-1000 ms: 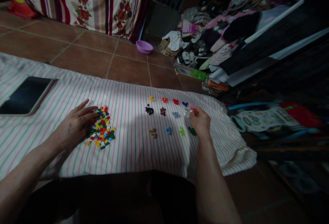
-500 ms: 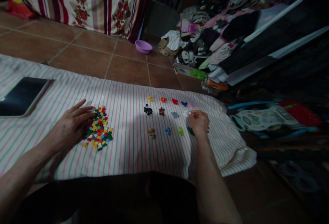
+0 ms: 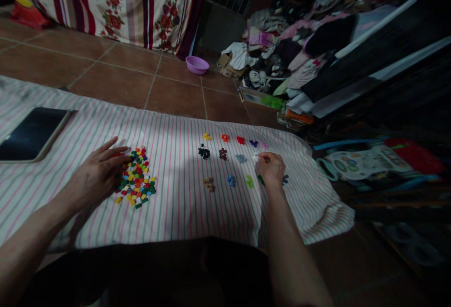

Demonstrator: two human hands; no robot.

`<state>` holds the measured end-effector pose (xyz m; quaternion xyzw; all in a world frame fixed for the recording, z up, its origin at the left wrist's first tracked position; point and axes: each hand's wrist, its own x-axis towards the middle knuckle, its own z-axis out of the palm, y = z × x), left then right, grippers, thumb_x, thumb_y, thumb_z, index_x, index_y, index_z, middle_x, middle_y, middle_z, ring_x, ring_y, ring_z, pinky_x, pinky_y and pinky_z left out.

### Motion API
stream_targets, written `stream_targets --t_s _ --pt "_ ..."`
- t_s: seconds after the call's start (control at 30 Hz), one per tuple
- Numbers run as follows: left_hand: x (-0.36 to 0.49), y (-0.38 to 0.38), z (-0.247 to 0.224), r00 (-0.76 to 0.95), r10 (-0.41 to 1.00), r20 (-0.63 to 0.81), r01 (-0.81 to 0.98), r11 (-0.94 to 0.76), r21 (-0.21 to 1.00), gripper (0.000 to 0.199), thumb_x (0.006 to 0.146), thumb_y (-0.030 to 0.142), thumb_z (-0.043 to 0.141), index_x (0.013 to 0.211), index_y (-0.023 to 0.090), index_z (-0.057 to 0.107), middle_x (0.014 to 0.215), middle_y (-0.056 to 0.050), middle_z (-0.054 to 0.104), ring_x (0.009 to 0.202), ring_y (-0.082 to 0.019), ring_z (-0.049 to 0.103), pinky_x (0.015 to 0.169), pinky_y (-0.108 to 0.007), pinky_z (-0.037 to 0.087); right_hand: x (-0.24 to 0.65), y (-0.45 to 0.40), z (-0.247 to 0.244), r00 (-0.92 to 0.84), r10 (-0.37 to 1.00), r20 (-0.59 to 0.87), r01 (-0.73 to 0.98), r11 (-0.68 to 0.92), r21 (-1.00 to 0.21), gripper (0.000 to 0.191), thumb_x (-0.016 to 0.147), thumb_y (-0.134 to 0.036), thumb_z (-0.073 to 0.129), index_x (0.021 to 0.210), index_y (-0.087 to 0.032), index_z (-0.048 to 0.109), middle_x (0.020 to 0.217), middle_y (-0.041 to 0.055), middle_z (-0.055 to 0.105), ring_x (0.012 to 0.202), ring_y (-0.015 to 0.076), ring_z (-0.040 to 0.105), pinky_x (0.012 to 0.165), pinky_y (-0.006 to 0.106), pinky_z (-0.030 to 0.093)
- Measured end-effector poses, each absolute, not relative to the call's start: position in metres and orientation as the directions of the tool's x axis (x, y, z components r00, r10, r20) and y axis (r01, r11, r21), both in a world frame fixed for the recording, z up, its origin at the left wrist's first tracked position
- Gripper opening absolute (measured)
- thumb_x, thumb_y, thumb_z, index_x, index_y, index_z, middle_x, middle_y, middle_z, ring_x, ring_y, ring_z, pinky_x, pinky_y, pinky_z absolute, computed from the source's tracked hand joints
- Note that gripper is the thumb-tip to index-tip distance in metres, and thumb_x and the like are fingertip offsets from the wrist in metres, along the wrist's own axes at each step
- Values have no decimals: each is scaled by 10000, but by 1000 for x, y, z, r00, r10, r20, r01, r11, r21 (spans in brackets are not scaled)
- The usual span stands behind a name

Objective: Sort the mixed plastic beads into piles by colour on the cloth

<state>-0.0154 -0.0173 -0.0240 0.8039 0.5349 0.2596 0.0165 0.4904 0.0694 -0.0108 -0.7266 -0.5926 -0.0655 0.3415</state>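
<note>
My left hand point(image 3: 97, 171) rests at the left side of a mixed pile of small coloured pieces point(image 3: 140, 178), with its fingers stretched out and apart. On the right, my right hand point(image 3: 272, 168) is pinched closed at a few white pieces point(image 3: 255, 156); what its fingertips hold, if anything, is too small to make out. Around it lie little one-colour heaps: pink point(image 3: 265, 145), purple point(image 3: 253, 143), grey point(image 3: 241, 158), lime green point(image 3: 249, 181) and dark green point(image 3: 260, 180), the last partly hidden by the hand. Dark pieces point(image 3: 285, 180) show just beyond the wrist.
Yellow point(image 3: 207, 136), orange point(image 3: 224, 137), red point(image 3: 240, 140), black point(image 3: 204, 152), brown point(image 3: 223, 154), tan point(image 3: 208, 184) and blue point(image 3: 230, 180) heaps lie on the striped cloth point(image 3: 176, 213). A tablet-like device point(image 3: 33, 133) lies at left. Beyond are a purple basin point(image 3: 197, 65) and piled clothes point(image 3: 271, 39).
My right hand has shifted slightly, with its fingertips still at the white pieces. My left hand stays beside the mixed pile. The view has moved a little.
</note>
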Motion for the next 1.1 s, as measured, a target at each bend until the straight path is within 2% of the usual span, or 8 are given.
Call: stream_targets --t_s 0.13,0.3,0.5,0.6,0.7,0.83,0.97,1.1 --pt "-13 -18 -18 297 892 341 864 -403 301 372 830 271 437 1103 218 683 1297 -72 634 1394 -314 400 1120 -509 432 490 69 -9 294 813 502 901 -60 -430 143 662 -207 487 651 -199 630 730 94 650 777 253 576 852 434 480" --pt "-12 -18 -16 307 899 313 865 -401 303 418 814 238 434 1131 121 678 1307 -143 619 1418 -343 355 1111 -537 423 487 68 -3 292 788 542 895 -25 -446 157 692 -226 487 680 -199 641 765 98 641 802 255 585 841 432 495" --pt "-11 -16 -22 272 893 359 849 -398 346 382 819 187 429 1104 204 683 1307 -83 629 1424 -299 361 1134 -541 398 449 72 12 244 788 565 856 99 -508 213 747 -292 522 810 -181 693 875 96 660 815 226 609 729 380 547" --pt "-9 -15 -21 270 890 368 848 -401 347 381 808 154 444 1093 200 693 1302 -91 631 1413 -308 376 1121 -557 409 403 70 16 106 821 561 818 249 -519 231 797 -304 523 863 -179 705 904 93 670 797 207 625 705 356 560" --pt "-8 -14 -18 288 881 374 849 -416 325 377 798 120 467 1099 173 688 1297 -107 626 1406 -304 385 1138 -562 388 352 59 17 -109 828 550 748 433 -503 210 845 -265 514 882 -183 705 929 91 684 814 195 646 720 338 566" --pt "-11 -15 -12 282 888 363 860 -402 315 368 773 79 491 1071 161 690 1312 -120 611 1411 -304 378 1124 -562 409 294 39 12 -400 790 465 600 609 -519 220 903 -193 487 977 -195 694 952 79 689 820 176 656 757 327 566" --pt "-17 -20 -6 236 897 375 866 -369 337 320 769 79 510 999 179 710 1306 -115 612 1424 -322 355 1096 -575 433 260 23 3 -587 713 383 485 689 -539 266 944 -150 449 1055 -190 687 978 84 676 932 185 651 850 345 548" --pt "-26 -26 -3 241 897 371 858 -376 351 302 729 87 556 970 160 722 1323 -140 592 1424 -357 342 1098 -577 428 240 18 -1 -673 681 288 466 693 -550 307 945 -114 447 1095 -214 695 989 75 650 945 183 630 856 341 535"
